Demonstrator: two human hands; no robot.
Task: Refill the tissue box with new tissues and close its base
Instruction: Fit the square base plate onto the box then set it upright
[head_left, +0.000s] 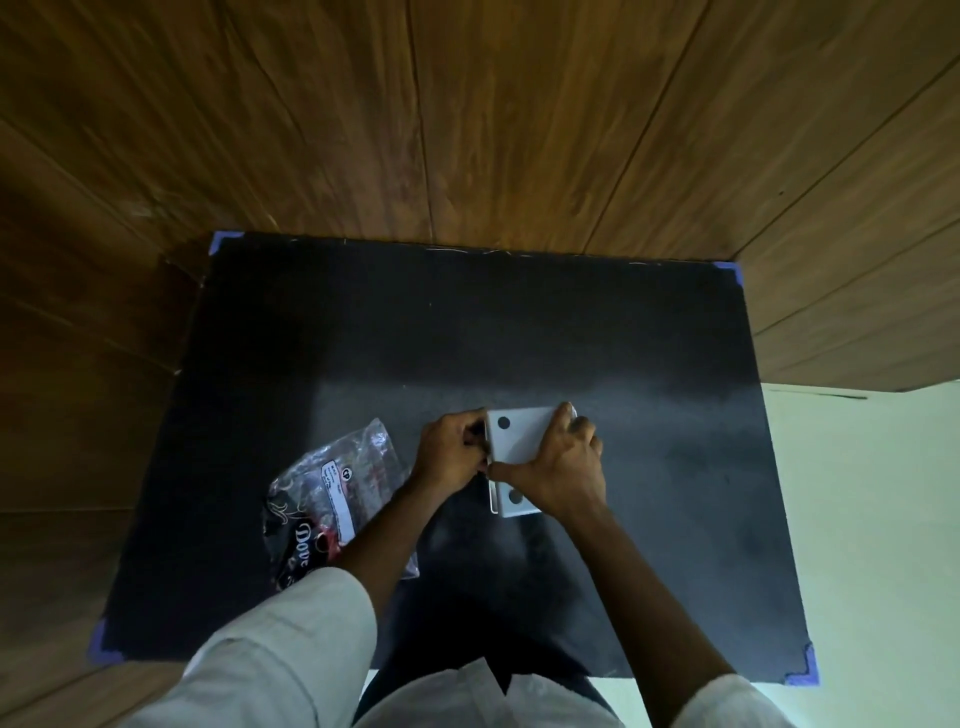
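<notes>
The white tissue box lies upside down near the middle of the black mat, its base up with two dark round pads showing. My right hand lies across the base and grips it, thumb at the left edge, fingertips over the far right corner. My left hand is closed against the box's left side, fingers at the seam of the base. A thin gap shows along that left edge. No tissues inside the box are visible. A crinkled clear-and-black tissue packet lies left of the box, partly under my left forearm.
The black mat is taped at its corners with blue tape on a table. Wooden panels rise behind and to both sides. A pale floor lies at the right. My white sleeves fill the bottom of the view.
</notes>
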